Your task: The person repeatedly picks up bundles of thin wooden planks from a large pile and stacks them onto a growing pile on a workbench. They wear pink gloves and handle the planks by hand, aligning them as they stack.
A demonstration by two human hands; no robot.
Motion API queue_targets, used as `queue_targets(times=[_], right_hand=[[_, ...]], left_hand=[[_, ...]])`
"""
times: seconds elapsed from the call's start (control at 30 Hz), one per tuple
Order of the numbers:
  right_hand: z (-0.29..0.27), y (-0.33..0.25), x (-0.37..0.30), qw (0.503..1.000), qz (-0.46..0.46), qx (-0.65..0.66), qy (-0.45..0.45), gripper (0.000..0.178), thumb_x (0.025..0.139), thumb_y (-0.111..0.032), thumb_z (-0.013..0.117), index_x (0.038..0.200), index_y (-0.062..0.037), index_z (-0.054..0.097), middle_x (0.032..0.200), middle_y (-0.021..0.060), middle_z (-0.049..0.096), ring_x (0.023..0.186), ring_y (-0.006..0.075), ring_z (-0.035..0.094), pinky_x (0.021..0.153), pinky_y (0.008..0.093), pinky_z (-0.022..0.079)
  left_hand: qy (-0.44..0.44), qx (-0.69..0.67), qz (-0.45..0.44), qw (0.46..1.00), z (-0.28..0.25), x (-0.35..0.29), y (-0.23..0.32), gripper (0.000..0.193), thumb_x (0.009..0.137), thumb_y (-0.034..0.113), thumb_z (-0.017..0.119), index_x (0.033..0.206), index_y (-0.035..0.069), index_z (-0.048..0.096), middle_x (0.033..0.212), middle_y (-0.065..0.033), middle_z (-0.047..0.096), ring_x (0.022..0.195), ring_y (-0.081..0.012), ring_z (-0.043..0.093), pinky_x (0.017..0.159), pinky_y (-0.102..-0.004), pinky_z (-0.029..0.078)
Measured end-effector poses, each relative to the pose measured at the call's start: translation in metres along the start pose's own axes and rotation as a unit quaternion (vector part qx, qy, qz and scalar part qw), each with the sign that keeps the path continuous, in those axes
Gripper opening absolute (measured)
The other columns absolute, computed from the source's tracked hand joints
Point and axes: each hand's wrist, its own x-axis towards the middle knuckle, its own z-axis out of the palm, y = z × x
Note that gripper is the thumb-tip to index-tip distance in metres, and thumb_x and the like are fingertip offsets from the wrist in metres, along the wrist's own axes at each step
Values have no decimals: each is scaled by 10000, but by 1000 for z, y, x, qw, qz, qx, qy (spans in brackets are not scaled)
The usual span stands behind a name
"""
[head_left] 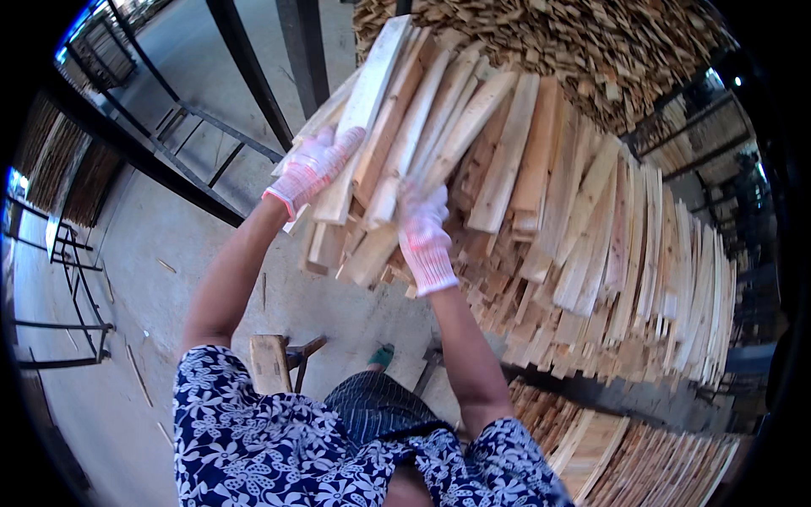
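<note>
My left hand (pixel 311 166), in a white and pink knit glove, grips the edge of a wide pale wooden board (pixel 372 89) at the left end of a long pile. Its fingers lie across the board's face. My right hand (pixel 425 221), gloved alike, is closed at the near end of a wooden slat (pixel 473 118) that lies aslant over the others; its fingertips are slightly blurred. Between my hands several slats lean side by side, including a brownish one (pixel 394 118). Their near ends stick out unevenly toward me.
The slat pile (pixel 591 220) curves away to the right. Behind it rises a large heap of wood pieces (pixel 541 42). Dark metal posts (pixel 302 51) stand at the far left. A wooden stool (pixel 270 363) is near my legs. More stacked slats (pixel 650 465) lie lower right.
</note>
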Motion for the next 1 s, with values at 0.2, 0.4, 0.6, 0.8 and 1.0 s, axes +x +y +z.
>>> queue_targets(times=[0.2,0.4,0.6,0.8,1.0], right_hand=[[44,86,-9,643,56,764,11,923,999,-512,637,1636,-92,119,1568,120,360,1368,255,475,1084,393,454],[44,63,-10,571,40,809,-136,939,957,-720,503,1643,-138,235,1685,58,275,1540,235,243,1261,442,185],[49,58,21,619,57,771,-139,1040,885,-774,558,1608,-68,312,1590,124,419,1392,275,467,1161,449,375],[40,63,-25,653,-1,745,-134,987,954,-732,494,1605,-32,248,1573,197,404,1402,318,483,1152,421,437],[69,78,-101,691,50,706,-148,950,949,-757,475,1589,-75,308,1543,160,453,1406,298,475,1130,441,455]], left_hand=[[-24,52,27,998,15,-2,5,1055,900,764,503,1613,26,260,1605,-296,340,1522,-391,300,1241,-424,242],[-47,-82,64,993,26,18,-37,906,965,654,540,1623,93,270,1591,-254,332,1499,-385,251,1246,-470,177],[-8,-84,65,994,28,18,-56,1021,903,741,558,1596,31,318,1607,-269,324,1516,-380,254,1249,-424,182],[-53,-10,-14,998,19,-56,-14,944,950,764,391,1650,165,184,1650,-228,258,1503,-418,311,1234,-479,221],[-46,-183,42,981,28,-133,-98,1136,860,772,569,1631,49,154,1611,-257,247,1488,-395,308,1235,-500,212]])
